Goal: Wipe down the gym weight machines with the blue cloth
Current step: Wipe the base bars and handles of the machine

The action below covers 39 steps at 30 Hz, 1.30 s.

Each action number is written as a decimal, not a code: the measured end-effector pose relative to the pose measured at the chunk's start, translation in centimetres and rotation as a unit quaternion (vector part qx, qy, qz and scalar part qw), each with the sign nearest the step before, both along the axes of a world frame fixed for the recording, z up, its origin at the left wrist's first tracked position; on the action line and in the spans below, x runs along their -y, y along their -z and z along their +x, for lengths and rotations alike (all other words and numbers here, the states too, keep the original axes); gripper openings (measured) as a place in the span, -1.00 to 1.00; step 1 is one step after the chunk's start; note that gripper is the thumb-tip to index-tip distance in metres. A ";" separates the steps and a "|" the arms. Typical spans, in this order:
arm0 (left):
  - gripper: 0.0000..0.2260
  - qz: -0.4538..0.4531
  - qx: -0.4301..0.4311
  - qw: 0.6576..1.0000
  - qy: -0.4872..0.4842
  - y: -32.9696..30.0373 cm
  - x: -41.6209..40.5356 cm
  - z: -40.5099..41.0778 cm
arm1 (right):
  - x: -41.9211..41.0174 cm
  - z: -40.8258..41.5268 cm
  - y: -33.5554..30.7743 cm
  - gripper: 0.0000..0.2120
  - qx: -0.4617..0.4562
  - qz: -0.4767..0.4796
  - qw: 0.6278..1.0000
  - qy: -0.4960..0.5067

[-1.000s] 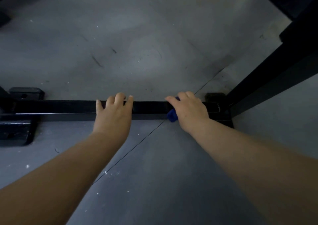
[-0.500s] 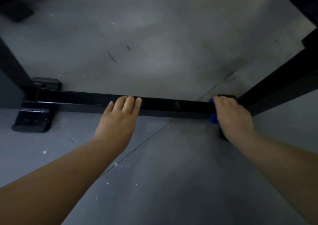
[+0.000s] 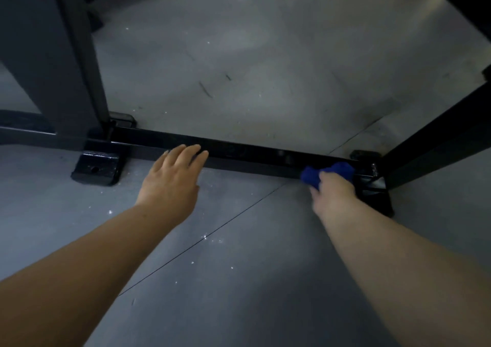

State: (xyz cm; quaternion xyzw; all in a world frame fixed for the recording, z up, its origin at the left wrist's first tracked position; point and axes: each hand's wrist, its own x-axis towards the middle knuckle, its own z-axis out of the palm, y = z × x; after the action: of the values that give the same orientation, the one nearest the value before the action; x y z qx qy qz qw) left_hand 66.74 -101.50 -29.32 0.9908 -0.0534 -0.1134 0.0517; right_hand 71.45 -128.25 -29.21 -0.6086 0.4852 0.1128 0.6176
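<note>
A black steel base bar [image 3: 247, 153] of a weight machine runs across the grey floor from left to lower right. My right hand [image 3: 333, 192] grips a bunched blue cloth [image 3: 328, 172] and holds it against the bar near its right end. My left hand [image 3: 172, 176] lies flat with straight fingers, the fingertips touching the bar's near edge left of centre. Both forearms reach in from the bottom of the view.
A dark upright post [image 3: 53, 60] rises from the bar's left end, with a bolted black foot plate [image 3: 95, 171] beside it. Another black rail [image 3: 435, 139] slants away from the bar's right corner. A thin seam [image 3: 212, 231] crosses the grey floor [image 3: 239, 68] between my arms.
The view has swung so the left post is now large in view. My right hand drew back slightly from the bar's right end, exposing more cloth. My left hand stays on the bar.
</note>
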 end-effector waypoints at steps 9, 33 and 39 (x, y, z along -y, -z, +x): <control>-0.38 0.023 -0.050 0.997 -0.053 -1.1 -7.3 -1.7 | -7.2 3.6 4.7 -0.26 -0.058 -0.185 0.942 -0.276; -0.51 -0.346 0.092 0.813 -0.458 -6.2 -10.1 -7.3 | -28.6 1.2 -3.4 -0.68 0.389 -0.552 -0.021 -0.737; -0.56 -0.452 0.179 0.697 -0.527 -10.3 -11.1 -6.9 | -27.7 2.5 -12.1 -0.77 0.646 -0.574 0.055 -0.501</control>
State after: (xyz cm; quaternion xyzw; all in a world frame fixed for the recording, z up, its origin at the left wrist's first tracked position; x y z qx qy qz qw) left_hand 59.85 -90.37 -18.97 0.7157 0.4241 0.1499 0.5342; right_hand 73.94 -100.58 -17.15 -0.7035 -0.6124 -0.3558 -0.0588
